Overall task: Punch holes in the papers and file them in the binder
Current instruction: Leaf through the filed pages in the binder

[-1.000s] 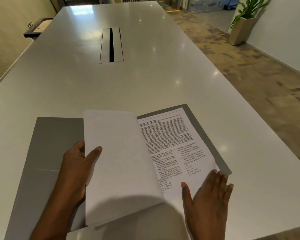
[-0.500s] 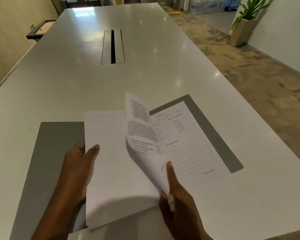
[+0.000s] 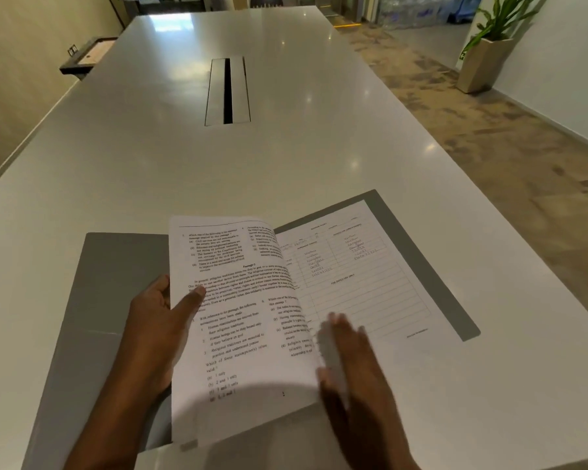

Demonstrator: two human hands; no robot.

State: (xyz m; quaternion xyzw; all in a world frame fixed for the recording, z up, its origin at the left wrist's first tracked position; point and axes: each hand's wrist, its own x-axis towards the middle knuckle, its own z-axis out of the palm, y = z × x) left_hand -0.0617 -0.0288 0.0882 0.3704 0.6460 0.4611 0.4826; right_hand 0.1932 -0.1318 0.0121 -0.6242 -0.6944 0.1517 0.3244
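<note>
An open grey binder [image 3: 116, 300] lies flat on the white table. A stack of turned printed pages [image 3: 238, 320] rests over its left half, and a form page [image 3: 364, 286] lies on its right half. My left hand [image 3: 157, 327] grips the left edge of the turned pages, thumb on top. My right hand [image 3: 350, 368], blurred, hovers at the right edge of those pages with fingers spread. No hole punch is in view.
The long white table [image 3: 286, 157] stretches ahead with a cable slot [image 3: 227, 91] in its middle. A potted plant [image 3: 482, 59] stands on the floor at the right, by the wall. A dark shelf [image 3: 85, 59] sits at the left wall.
My right hand flipped a printed page from the right half onto the left stack and let it go. A form page now shows on the right. My left hand stayed holding the stack.
</note>
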